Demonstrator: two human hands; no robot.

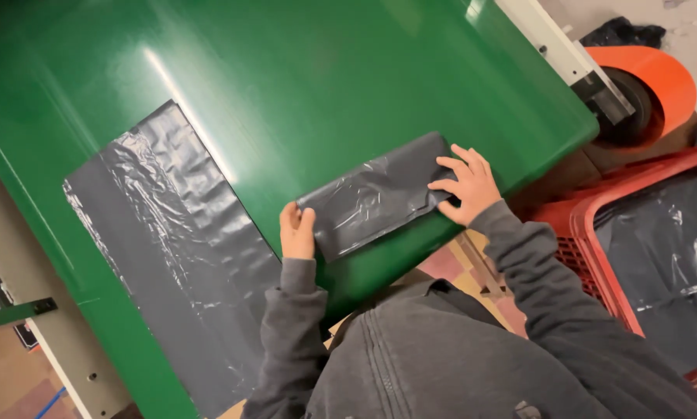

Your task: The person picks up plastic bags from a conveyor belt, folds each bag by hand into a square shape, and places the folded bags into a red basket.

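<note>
A folded dark grey plastic bag (375, 198) lies on the green belt (302, 85) near its front edge. My left hand (296, 230) presses against the bag's left end, fingers together and upright. At the right end, my right hand (466, 185) rests flat with fingers spread, holding it down. A second grey plastic bag (170, 248) lies unfolded and flat on the belt to the left, apart from both hands.
A red plastic crate (589, 233) lined with grey plastic stands at the right. An orange roller guard (658, 74) sits at the belt's far right end. A white machine frame (554, 39) borders the belt's right edge.
</note>
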